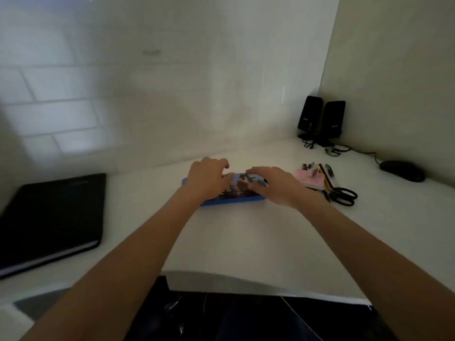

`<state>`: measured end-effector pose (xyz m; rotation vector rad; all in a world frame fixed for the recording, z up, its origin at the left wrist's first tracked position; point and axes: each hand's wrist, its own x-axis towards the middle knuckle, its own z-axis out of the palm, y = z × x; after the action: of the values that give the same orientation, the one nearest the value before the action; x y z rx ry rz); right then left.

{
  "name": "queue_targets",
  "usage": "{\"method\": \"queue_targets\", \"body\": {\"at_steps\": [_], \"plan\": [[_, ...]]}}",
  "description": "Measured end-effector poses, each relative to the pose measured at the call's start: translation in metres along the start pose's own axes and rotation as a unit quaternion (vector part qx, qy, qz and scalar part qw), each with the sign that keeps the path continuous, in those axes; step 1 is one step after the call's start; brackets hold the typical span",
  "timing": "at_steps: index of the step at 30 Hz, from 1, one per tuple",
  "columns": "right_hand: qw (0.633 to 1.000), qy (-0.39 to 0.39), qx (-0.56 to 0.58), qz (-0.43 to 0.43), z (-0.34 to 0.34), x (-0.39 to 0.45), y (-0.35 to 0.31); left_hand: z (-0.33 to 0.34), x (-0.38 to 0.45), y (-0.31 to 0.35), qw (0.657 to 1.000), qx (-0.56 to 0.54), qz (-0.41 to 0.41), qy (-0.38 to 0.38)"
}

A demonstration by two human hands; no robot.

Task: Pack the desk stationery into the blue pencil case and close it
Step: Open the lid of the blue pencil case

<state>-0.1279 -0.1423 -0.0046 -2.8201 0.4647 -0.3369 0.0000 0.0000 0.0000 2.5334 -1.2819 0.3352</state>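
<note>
A flat blue pencil case [242, 198] with a dark picture on its lid lies shut on the white desk, a little beyond the middle. My left hand [209, 178] grips its left end, fingers curled over the far edge and thumb on the lid. My right hand [278, 185] arches over its right end, fingers along the far side and thumb on the lid. Loose stationery lies just right of the case: a pink pad or eraser [310, 179], several pens and pencils [322, 171] and black scissors [342, 194]. The frame is blurred by motion.
A black closed laptop or folder [51, 217] lies at the left. Two black speakers [320, 120] stand in the back right corner with cables, and a black mouse [402, 171] sits at the far right. The desk's curved front edge [246, 281] is close to me.
</note>
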Motion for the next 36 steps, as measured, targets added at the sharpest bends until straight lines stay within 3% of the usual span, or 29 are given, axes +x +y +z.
{"method": "queue_targets", "body": {"at_steps": [4, 6, 12, 17, 20, 27, 36], "plan": [[0.996, -0.076, -0.047, 0.007, 0.013, -0.015, 0.005, 0.013, -0.035, -0.036, 0.988, -0.085, -0.063, -0.115], [0.996, -0.071, -0.051, 0.009, 0.019, -0.018, 0.007, 0.021, -0.044, -0.041, 0.985, -0.082, -0.053, -0.143], [0.997, 0.029, -0.066, -0.025, 0.027, -0.037, 0.009, 0.039, -0.051, -0.051, 0.994, -0.096, 0.018, -0.048], [0.989, -0.001, -0.135, -0.064, 0.016, -0.022, 0.011, 0.036, -0.044, -0.040, 0.991, -0.128, 0.034, -0.034], [0.991, -0.036, -0.116, -0.062, 0.026, -0.009, 0.003, 0.036, -0.039, -0.023, 0.987, -0.147, 0.053, -0.037], [0.984, -0.037, -0.156, -0.082, 0.033, -0.003, 0.010, 0.042, -0.021, -0.044, 0.964, -0.241, 0.032, -0.105], [0.981, -0.041, -0.163, -0.092, 0.033, -0.002, 0.008, 0.050, -0.022, -0.049, 0.959, -0.273, 0.031, -0.074]]}}
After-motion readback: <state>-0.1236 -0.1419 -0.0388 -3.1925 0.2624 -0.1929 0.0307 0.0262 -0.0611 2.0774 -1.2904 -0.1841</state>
